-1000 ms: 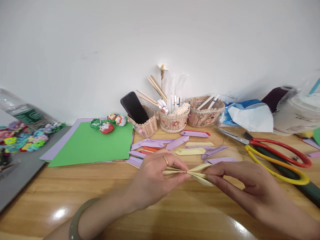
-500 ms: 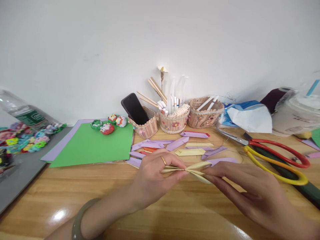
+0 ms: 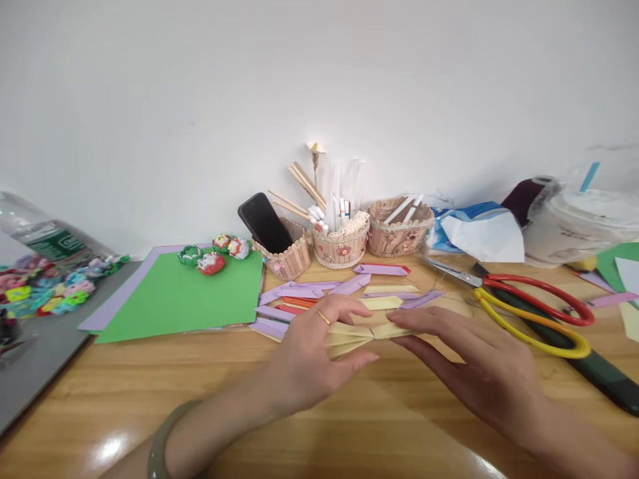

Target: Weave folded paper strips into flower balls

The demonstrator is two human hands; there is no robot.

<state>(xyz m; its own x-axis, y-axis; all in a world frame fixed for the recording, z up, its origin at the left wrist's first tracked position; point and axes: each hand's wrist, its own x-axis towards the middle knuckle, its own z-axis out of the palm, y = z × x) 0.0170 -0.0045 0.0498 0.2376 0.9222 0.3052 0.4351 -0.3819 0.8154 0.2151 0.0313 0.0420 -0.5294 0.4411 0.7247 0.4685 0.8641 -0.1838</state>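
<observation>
A bundle of folded pale yellow paper strips [image 3: 349,337], pinched in at its middle and fanned at both ends, is held above the table. My right hand [image 3: 479,362] grips its right end between thumb and fingers. Around the left end, my left hand [image 3: 309,352] has its thumb and forefinger spread apart, with the paper in the gap; its other fingers are hidden. Behind the hands lie folded purple strips [image 3: 349,285], a few red ones, and a yellow folded strip [image 3: 382,303].
Scissors with red and yellow handles [image 3: 542,286] lie at right, over a dark green tool [image 3: 606,382]. Stick baskets [image 3: 341,247] stand by the wall, one holding a phone [image 3: 264,223]. Green paper [image 3: 184,296] with small paper flowers [image 3: 210,264] lies left. A lidded cup [image 3: 574,229] stands right.
My left thumb and forefinger have come apart from their pinch at the bundle's middle. My right hand keeps the right end. The whole view has shifted slightly.
</observation>
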